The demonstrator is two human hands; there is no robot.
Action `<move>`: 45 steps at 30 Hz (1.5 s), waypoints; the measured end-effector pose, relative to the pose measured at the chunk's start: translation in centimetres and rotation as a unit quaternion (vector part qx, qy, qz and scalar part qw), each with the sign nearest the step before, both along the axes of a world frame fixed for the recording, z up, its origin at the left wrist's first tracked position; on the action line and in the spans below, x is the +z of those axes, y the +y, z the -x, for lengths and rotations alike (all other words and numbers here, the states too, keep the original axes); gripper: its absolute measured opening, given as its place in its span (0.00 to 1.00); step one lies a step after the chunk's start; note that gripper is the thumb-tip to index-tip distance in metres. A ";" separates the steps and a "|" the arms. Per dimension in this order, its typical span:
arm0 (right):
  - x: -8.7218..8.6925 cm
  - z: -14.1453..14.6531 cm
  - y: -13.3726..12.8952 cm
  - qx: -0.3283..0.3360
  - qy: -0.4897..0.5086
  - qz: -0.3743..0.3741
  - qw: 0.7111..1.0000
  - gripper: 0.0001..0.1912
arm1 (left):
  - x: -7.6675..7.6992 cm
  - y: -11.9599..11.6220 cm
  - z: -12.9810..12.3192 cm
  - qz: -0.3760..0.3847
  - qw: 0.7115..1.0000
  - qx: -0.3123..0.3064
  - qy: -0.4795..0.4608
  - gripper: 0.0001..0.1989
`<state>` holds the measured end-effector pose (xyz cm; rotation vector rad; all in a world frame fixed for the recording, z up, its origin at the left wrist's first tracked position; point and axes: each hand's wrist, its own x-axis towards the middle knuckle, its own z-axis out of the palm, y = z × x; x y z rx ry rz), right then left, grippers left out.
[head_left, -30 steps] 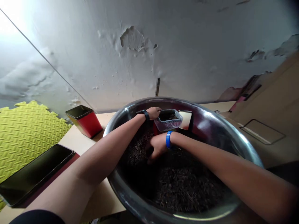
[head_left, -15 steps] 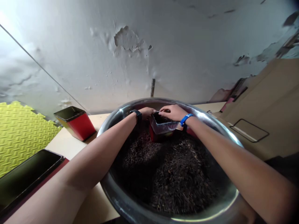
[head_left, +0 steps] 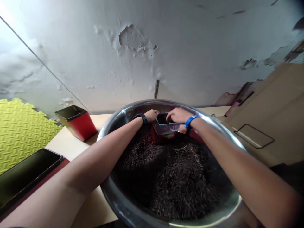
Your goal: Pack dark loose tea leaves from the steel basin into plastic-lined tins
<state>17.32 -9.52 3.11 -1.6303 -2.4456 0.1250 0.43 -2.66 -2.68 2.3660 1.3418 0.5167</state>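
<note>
A large metal basin (head_left: 109,186) holds a heap of loose dark dried leaves (head_left: 182,186) that look like tea. Toward its far side stands a red tin (head_left: 159,138), lined with a clear plastic bag (head_left: 166,128) folded out over the rim. Dark leaves show inside the bag's mouth. My left hand (head_left: 151,115) is closed on the bag's edge at the tin's left corner. Over the right part of the opening is my right hand (head_left: 178,115), its bent fingers apart and dipping inside; their tips are partly hidden.
On the table (head_left: 102,204) to the left stand a red tin (head_left: 83,126) with an open top and a larger dark-and-red container (head_left: 28,174). Yellow foam matting (head_left: 21,133) lies beyond. A peeling wall (head_left: 180,63) rises behind the basin, and a cardboard box (head_left: 277,110) is at right.
My right hand has let go of the bag's far edge and moved right, its fingers now lowered into the opening. My left hand stays at the left corner. More of the bag's mouth shows.
</note>
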 end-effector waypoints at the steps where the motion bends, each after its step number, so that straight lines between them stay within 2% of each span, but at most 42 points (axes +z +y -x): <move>1: 0.0 0.2 -0.1 0.003 -0.023 0.013 1.000 0.18 | 0.0 -0.1 0.0 -0.008 1.000 0.000 0.005 0.17; 3: 0.2 0.7 -0.7 0.003 -0.012 -0.019 1.000 0.17 | 0.2 -0.3 -0.1 -0.022 1.000 -0.003 0.022 0.17; 5: 0.8 1.9 -1.7 0.018 0.061 -0.072 0.995 0.17 | 0.2 -0.4 0.0 -0.028 0.999 -0.006 0.037 0.16; 6: 1.0 2.6 -2.3 0.044 0.095 -0.069 0.992 0.18 | 0.3 -0.5 0.0 -0.029 0.999 -0.012 0.043 0.16; 7: 1.0 3.5 -2.9 0.088 0.115 -0.035 0.989 0.18 | 0.3 -0.5 0.0 -0.031 0.998 -0.017 0.048 0.16; 9: -0.1 5.5 -4.1 0.216 0.084 0.114 0.966 0.17 | 0.3 -0.5 0.1 -0.035 0.998 -0.021 0.055 0.16; 11: -2.6 7.2 -4.7 0.312 -0.018 0.240 0.919 0.17 | 0.2 -0.4 0.0 -0.039 0.997 -0.014 0.061 0.18; 12: -4.1 7.8 -4.8 0.319 -0.051 0.264 0.909 0.20 | 0.2 -0.3 0.0 -0.040 0.997 -0.009 0.063 0.18; 14: -7.3 8.4 -4.4 0.250 -0.085 0.207 0.942 0.31 | 0.2 -0.2 0.0 -0.039 0.997 -0.007 0.068 0.18; 17: -10.8 8.4 -3.6 0.183 -0.091 0.176 0.963 0.41 | 0.2 -0.1 0.0 -0.038 0.997 -0.011 0.073 0.19; 19: -12.0 8.4 -3.4 0.167 -0.084 0.197 0.962 0.45 | 0.2 0.0 0.1 -0.038 0.996 -0.016 0.076 0.19; 22: -12.6 8.7 -4.0 0.157 -0.099 0.245 0.952 0.50 | 0.2 0.1 0.2 -0.039 0.996 -0.018 0.080 0.19; 25: -12.1 9.2 -4.6 0.156 -0.124 0.267 0.943 0.54 | 0.3 0.1 0.2 -0.041 0.996 -0.018 0.082 0.19; 28: -10.9 9.3 -4.6 0.174 -0.155 0.279 0.932 0.53 | 0.3 0.1 0.2 -0.042 0.995 -0.023 0.084 0.19; 31: -10.3 9.2 -4.3 0.212 -0.175 0.311 0.910 0.45 | 0.3 0.1 0.1 -0.041 0.995 -0.028 0.082 0.19; 34: -10.2 9.4 -4.2 0.278 -0.193 0.328 0.882 0.31 | 0.3 0.1 0.0 -0.038 0.996 -0.027 0.074 0.18; 36: -9.6 9.7 -4.4 0.309 -0.192 0.319 0.875 0.25 | 0.4 -0.1 0.1 -0.036 0.997 -0.026 0.069 0.18; 38: -7.8 9.7 -4.5 0.319 -0.159 0.298 0.886 0.23 | 0.5 -0.3 0.3 -0.031 0.997 -0.028 0.060 0.18; 42: -2.5 8.0 -4.3 0.308 -0.040 0.192 0.931 0.23 | 0.9 -0.7 0.9 0.016 0.999 -0.030 0.002 0.18; 44: -0.8 6.4 -3.6 0.266 -0.003 0.105 0.958 0.22 | 1.1 -0.7 1.0 0.051 0.998 -0.036 -0.027 0.16; 45: -0.4 5.6 -3.1 0.225 0.006 0.054 0.973 0.21 | 1.1 -0.7 1.1 0.059 0.997 -0.040 -0.036 0.14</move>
